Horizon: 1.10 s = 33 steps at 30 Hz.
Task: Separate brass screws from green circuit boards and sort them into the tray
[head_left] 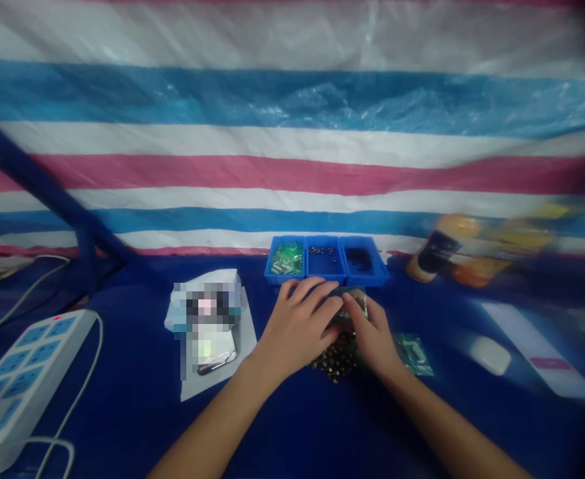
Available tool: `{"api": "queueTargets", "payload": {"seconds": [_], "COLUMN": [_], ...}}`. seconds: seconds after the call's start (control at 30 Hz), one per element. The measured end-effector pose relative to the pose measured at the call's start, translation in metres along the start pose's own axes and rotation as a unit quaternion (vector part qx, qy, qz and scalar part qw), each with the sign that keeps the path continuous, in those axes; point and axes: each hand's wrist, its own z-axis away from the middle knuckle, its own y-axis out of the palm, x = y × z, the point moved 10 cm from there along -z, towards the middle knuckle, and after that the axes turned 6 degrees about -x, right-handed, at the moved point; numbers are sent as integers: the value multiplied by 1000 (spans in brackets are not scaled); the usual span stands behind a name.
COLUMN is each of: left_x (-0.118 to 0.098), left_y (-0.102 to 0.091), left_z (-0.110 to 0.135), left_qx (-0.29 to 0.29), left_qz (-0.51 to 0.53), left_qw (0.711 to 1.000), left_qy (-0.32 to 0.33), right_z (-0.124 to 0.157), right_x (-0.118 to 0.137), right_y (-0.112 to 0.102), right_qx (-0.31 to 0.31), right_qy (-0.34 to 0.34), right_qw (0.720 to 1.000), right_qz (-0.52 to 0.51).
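Observation:
A small clear plastic bag (358, 302) with dark contents is held low above the blue table (292, 432). My right hand (376, 336) grips its right side, thumb on top. My left hand (300, 322) is bent round the bag's left side, its index finger touching the plastic and the thumb underneath. Below both hands lies a heap of small brass-coloured metal pieces (336, 362), partly covered by the fingers. Close to my right wrist is a flat green packet (415, 354). The bag's lower part and opening are hidden.
Behind the hands stand three joined blue bins (323, 269), holding green packets, small metal parts and dark bits. A white power strip (28, 379) with a cable lies left, beside papers (247, 332). Bottles (439, 246), a white mouse (492, 354) and a pale box (536, 349) are right.

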Motion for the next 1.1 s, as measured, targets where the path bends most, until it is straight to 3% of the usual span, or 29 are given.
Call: {"api": "queueTargets", "payload": {"seconds": [0.17,0.33,0.43,0.57,0.7,0.77,0.87,0.97,1.1], "left_x": [7,53,87,129,160,164,151,142,141], "left_y": [-3,-7,-9,-10,-2,5,20,39,54], "left_z": [-3,-11,-19,-33,-31,-23,-11,0,2], "left_qx": [2,7,15,45,109,127,139,162,171], "left_qz": [-16,-54,-77,-92,-149,-163,-145,-124,-114], "left_qw": [1000,998,996,989,970,962,964,963,960], "left_qy": [17,-19,-50,-105,-160,-180,-173,-178,-191], "right_z": [-6,-30,-43,-51,-48,-42,-30,-27,-26], "right_x": [5,9,5,0,2,1,-17,-37,-52], "right_y": [-1,-50,-70,-71,-62,-61,-72,-92,-100], "right_qx": [27,-78,-96,-39,79,156,254,261,256], "right_qy": [12,20,31,57,48,24,18,31,44], "right_qw": [999,994,991,997,992,973,919,880,853], "right_qz": [-17,-76,-93,-32,84,169,302,395,453]}}
